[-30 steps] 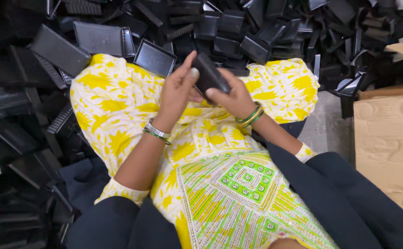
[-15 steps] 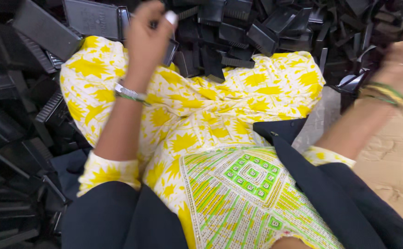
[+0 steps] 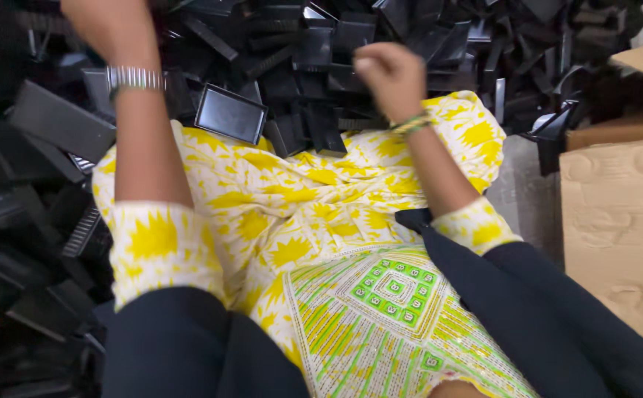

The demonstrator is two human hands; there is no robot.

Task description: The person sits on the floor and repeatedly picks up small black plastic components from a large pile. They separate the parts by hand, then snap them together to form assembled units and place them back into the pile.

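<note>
L. hand was raised over black plastic parts; grip cut off, can't tell. R. hand was curled shut, contents not discernible.

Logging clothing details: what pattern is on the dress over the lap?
The dress is white with yellow starburst prints; head view shows it best.
</note>
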